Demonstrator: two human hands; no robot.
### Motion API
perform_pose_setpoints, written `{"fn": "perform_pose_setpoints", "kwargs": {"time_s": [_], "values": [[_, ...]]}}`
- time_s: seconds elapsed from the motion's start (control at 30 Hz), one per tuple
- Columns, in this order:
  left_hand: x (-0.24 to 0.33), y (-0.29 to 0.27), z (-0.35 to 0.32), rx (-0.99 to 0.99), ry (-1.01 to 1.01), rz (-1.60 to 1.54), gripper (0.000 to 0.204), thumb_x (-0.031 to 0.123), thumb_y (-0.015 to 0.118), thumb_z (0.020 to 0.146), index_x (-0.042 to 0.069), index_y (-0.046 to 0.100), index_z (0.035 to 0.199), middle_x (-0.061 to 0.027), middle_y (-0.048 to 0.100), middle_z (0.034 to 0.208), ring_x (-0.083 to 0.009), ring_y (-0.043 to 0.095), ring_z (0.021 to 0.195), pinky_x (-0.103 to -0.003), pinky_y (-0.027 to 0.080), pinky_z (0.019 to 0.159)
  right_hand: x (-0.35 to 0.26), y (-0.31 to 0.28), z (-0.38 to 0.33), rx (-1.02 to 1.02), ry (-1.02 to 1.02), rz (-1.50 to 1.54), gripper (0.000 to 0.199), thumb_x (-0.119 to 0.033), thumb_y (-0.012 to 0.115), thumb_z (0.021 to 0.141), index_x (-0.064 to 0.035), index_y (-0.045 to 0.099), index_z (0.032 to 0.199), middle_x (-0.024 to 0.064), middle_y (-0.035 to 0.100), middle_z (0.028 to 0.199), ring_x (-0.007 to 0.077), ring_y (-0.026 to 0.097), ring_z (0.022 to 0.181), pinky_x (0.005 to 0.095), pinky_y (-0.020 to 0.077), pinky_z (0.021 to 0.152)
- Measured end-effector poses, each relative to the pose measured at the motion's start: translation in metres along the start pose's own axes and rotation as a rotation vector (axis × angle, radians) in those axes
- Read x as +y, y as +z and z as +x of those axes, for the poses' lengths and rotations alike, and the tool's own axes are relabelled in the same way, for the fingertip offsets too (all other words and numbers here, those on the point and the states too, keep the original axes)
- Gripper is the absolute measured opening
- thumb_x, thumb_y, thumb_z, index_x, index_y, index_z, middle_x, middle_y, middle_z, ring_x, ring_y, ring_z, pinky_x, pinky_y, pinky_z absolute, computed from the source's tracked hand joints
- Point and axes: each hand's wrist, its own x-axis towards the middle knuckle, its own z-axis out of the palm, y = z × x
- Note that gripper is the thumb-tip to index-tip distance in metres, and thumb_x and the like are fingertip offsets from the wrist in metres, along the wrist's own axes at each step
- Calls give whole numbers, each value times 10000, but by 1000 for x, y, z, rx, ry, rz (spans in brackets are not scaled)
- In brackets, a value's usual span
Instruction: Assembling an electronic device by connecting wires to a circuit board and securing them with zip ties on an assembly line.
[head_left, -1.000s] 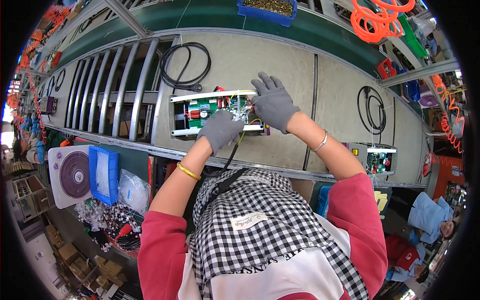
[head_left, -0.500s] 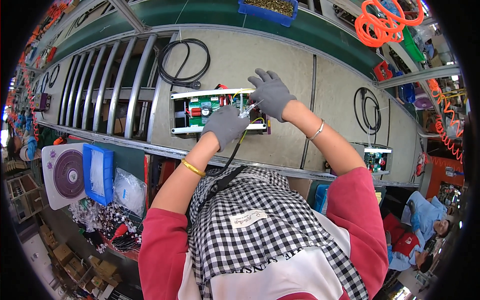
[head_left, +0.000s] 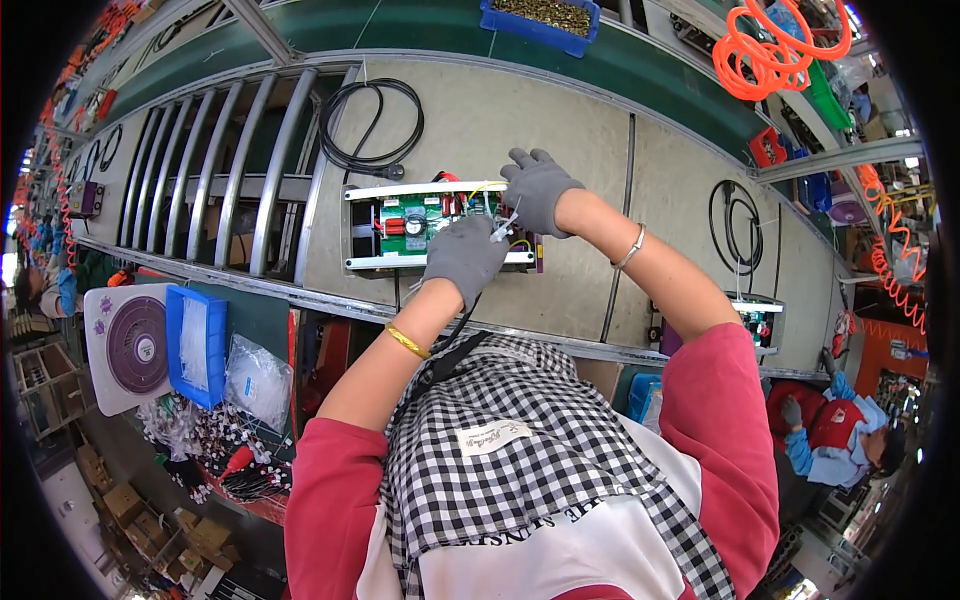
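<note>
Grey-gloved left hand (head_left: pixel 463 257) rests, fingers curled, on the near edge of a green circuit board (head_left: pixel 425 222) in its white tray; right hand (head_left: pixel 537 187) pinches small white wires (head_left: pixel 505 226) above the board's right end. Coiled black cable (head_left: pixel 372 125) lies behind on the bench; blue bin (head_left: pixel 195 345) at left.

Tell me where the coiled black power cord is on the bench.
In the head view the coiled black power cord lies on the bench just up and left of the green circuit board, beside the metal rollers.
</note>
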Motion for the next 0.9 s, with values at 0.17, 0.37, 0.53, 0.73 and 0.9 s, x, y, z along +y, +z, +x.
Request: {"fn": "perform_pose_setpoints", "kwargs": {"time_s": [0.17,0.37,0.53,0.73,0.9], "values": [[-3,0,-1,10,32,-17,364,346,521,872,40,689,976,-215,685,1012,-352,664,976,-435,509,866,-4,0,-6,40,42,51,230,-181,703,746,-110,756,958,118,632,1149,320,497,1220,441,405,967],[-5,1,1,-21,64,-2,393,364,515,886,19,683,968,-222,680,1025,-363,657,984,-440,501,881,-13,-7,-8,-37,111,-16,310,-186,712,742,-91,744,1036,187,575,1282,372,430,1324,498,363,1036],[-5,1,0,-16,52,-17,393,367,526,885,18,680,981,-224,679,1024,-367,654,989,-446,499,884,-13,-11,-4,-98,136,-20,298,-173,711,735,-94,744,1020,154,613,1198,344,488,1245,476,393,983],[-7,3,1,-4,51,-25,375,343,529,872,18,677,986,-223,678,1024,-370,651,989,-453,496,886,-7,-3,1,-113,131,24,266,-162,712,723,-108,748,981,114,640,1116,294,527,1172,426,418,919],[-8,-2,-1,-16,46,-87,355,322,533,854,15,674,965,-224,674,1030,-384,640,992,-464,489,882,-9,-12,-15,-54,149,22,213,-168,694,748,-126,756,947,103,645,1110,294,534,1161,415,417,935]]}}
